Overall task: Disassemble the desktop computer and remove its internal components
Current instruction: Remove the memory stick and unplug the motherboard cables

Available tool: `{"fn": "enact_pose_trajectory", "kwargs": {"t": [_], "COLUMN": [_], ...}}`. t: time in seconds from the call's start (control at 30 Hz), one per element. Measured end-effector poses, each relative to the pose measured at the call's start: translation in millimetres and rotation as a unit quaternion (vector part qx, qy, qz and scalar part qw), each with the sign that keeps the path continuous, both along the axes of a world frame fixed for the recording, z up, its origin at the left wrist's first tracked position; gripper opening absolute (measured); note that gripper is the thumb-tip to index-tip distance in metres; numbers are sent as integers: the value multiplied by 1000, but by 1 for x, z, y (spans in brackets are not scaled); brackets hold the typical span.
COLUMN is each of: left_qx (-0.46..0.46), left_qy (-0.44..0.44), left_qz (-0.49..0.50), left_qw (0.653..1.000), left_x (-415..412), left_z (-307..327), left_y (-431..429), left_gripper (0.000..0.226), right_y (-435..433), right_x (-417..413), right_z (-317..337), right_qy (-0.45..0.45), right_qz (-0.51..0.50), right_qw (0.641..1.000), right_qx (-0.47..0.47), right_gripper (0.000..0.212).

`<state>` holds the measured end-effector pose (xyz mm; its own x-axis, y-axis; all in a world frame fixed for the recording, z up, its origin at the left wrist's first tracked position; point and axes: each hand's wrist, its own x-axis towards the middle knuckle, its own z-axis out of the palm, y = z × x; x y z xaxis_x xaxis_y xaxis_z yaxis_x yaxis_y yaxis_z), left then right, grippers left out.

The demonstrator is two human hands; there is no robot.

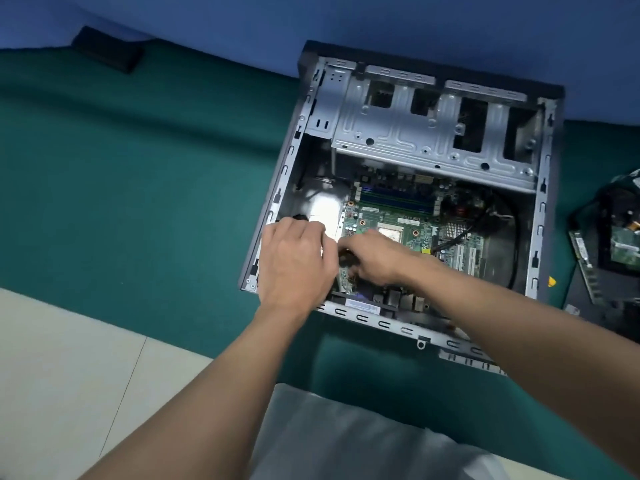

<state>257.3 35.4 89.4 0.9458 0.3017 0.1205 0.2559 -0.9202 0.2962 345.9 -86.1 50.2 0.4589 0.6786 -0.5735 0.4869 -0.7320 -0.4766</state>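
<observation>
The open desktop case [540,216] lies on its side on the green mat [138,168], at 1 o'clock from where I sit, with its side panel off and the motherboard [408,223] still seated in the bottom. Both my hands are down in the 7 o'clock corner of the case. My right hand [375,259] has its fingers curled round a small dark object [345,258] right at the board's near-left edge, pinching it between thumb and fingertips; I cannot tell what the object is. My left hand [294,261] sits touching it at 9 o'clock, knuckles up and fingers bent down into the case, but the tips are hidden, so I cannot tell whether it grips anything. At the 12 o'clock end of the case the metal drive cage [433,133] spans the width, and just below it the blue memory slots [398,199] and the bare CPU socket [391,233] show. A black cable [514,237] loops along the 3 o'clock side of the board. Outside the case at 3 o'clock, a loose memory stick [585,268] lies beside a dark pile of parts [620,233]. A black block [107,48] rests on the mat at 10 o'clock.
</observation>
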Motion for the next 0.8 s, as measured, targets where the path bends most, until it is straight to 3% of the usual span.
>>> {"fn": "enact_pose_trajectory", "kwargs": {"t": [0.27, 0.43, 0.47, 0.57, 0.67, 0.8], "left_qx": [6, -6, -7, -9, -10, -12], "left_qy": [6, 5, 6, 9, 14, 16], "left_qz": [-5, -6, -5, -3, 0, 3], "left_qw": [1000, 1000, 1000, 1000, 1000, 1000], "left_x": [-1, 0, 0, 0, 1, 0], "left_z": [-1, 1, 1, 1, 0, 0], "left_y": [0, 0, 0, 0, -1, -2], "left_gripper": [18, 19, 20, 22, 22, 21], "right_y": [0, -4, -7, -17, -16, -6], "right_x": [5, -7, -8, -8, -8, -3], "right_z": [-6, -12, -9, 2, 11, 9], "right_qy": [-38, -29, -40, -152, -168, -200], "right_qz": [-85, -94, -76, 53, 219, 348], "right_qw": [994, 995, 996, 983, 952, 912], "right_qx": [60, 28, 28, 87, 135, 82], "right_gripper": [8, 7, 10, 45, 34, 27]}}
